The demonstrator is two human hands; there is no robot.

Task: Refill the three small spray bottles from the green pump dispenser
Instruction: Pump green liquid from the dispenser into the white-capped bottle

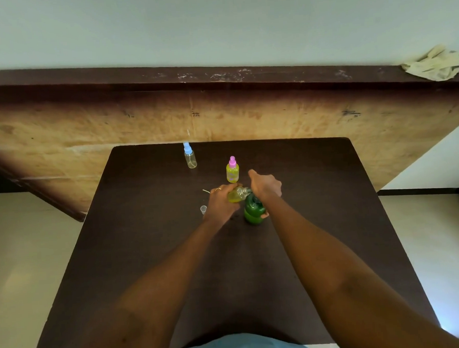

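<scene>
dispenser: green, stood upright mid-surface, well apart from both side edges.
left hand: fingers gripped a small open bottle, tilted, yellow liquid inside, neck toward the dispenser's spout.
right hand: lay on the dispenser's pump head; fingers mostly hidden, couldn't tell if they curled round it.
pink-capped bottle: upright just behind the hands, full of yellow.
blue-capped bottle: upright near the far edge, well apart from the rest.
cap: clear, just left of the left hand.
near half of surface: both forearms crossed above it.
</scene>
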